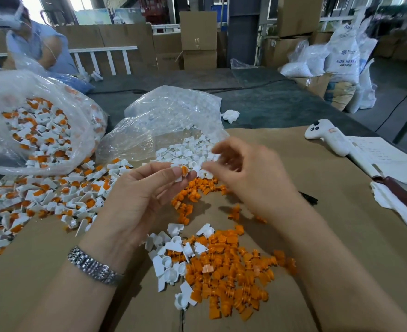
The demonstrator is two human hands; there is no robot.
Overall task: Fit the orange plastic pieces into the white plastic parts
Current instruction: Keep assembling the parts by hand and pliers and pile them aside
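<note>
Pinching a white part (179,174) between thumb and forefinger, my left hand (140,197) holds it up over the cardboard (329,236), an orange piece (184,170) already seated in it — how deep I cannot tell, my fingertips cover most of it. My right hand (243,168) hovers just beside, fingers loosely curled and blurred; it holds nothing I can make out. A metal watch (94,267) sits on my left wrist.

Below my hands lies a heap of loose orange pieces (231,279), with a few empty white parts (171,257) touching its left edge. More orange pieces (190,200) are partly hidden behind my left hand. To the left spreads a pile of assembled parts (42,195), cut off by the frame, and more fill a clear bag (37,125). A second clear bag (169,125) spills white parts behind my fingers. Far right lie a white controller (327,136) and papers (384,159), partly cropped.
</note>
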